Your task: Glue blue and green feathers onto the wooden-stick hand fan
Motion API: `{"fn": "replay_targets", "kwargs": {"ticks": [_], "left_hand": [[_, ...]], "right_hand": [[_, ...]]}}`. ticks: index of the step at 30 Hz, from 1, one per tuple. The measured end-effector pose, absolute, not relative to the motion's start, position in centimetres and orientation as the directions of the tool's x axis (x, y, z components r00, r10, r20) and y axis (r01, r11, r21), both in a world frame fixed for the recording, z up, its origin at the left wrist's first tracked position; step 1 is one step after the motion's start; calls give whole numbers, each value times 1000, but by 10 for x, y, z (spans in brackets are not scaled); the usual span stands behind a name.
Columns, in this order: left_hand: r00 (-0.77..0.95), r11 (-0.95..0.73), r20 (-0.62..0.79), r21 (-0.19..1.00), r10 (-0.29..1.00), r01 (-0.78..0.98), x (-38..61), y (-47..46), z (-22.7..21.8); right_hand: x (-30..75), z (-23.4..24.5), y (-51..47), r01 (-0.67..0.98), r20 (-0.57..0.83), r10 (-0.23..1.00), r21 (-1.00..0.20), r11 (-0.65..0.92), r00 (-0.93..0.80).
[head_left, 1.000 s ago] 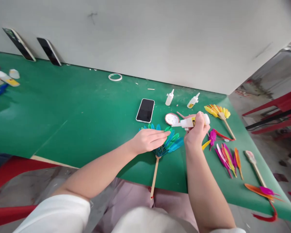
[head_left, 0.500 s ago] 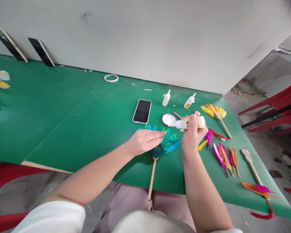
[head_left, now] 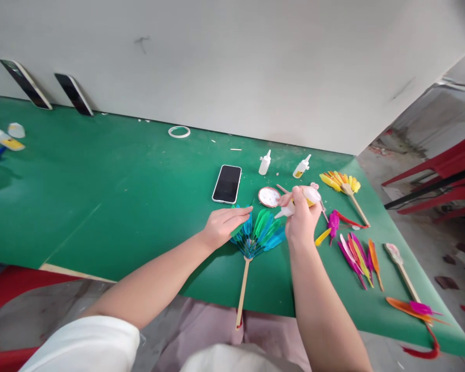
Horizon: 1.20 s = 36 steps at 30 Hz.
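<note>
My right hand (head_left: 303,219) is closed around a white glue bottle (head_left: 312,195) with a yellow label, its nozzle tilted down to the left. Below lies a fan of blue and green feathers (head_left: 270,228) on a wooden handle (head_left: 243,292), which reaches over the table's front edge. At the fan's left side, my left hand (head_left: 223,226) has its fingers straight and pressed together, with a thin dark tip at the fingertips. What they hold, if anything, is hidden. Just left of the glue bottle sits a small round dish (head_left: 269,197) of white stuff.
A phone (head_left: 227,184) lies behind the fan. Two small bottles, a tape ring (head_left: 179,132) and two phones leaning on the wall stand farther back. To the right are a yellow feather fan (head_left: 340,182), loose coloured feathers (head_left: 357,257) and a bare wooden handle (head_left: 403,271).
My left hand has drawn back to the left, uncovering more of the fan. My right hand has moved slightly left and down, and the glue bottle's nozzle now tips lower.
</note>
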<state>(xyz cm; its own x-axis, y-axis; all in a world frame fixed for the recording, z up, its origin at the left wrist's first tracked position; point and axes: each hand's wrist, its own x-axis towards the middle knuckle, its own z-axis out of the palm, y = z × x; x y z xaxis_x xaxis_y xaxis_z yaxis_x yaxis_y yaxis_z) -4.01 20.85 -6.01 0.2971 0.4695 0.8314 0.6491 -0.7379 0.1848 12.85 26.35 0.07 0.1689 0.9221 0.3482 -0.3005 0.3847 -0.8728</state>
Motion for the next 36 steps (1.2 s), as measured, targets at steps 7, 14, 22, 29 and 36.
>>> {"fn": "replay_targets", "kwargs": {"ticks": [7,14,22,29,36], "left_hand": [[330,-765,825,179,459,618,-30,205,-61],[456,-822,806,64,376,565,-20,206,-57],[402,-830,839,101,367,548,-19,202,-50],[341,-800,836,176,429,574,-28,207,-51],[241,-756,839,269,489,597,-41,213,-55]], "right_hand": [[128,-3,267,-383,221,975,-904,190,-38],[132,0,266,-415,229,964,-897,155,-134],[138,5,266,-485,201,958,-871,81,-202],[145,-1,274,-306,-52,918,-934,-184,-394],[151,-12,279,-89,-271,875,-939,-331,-401]]}}
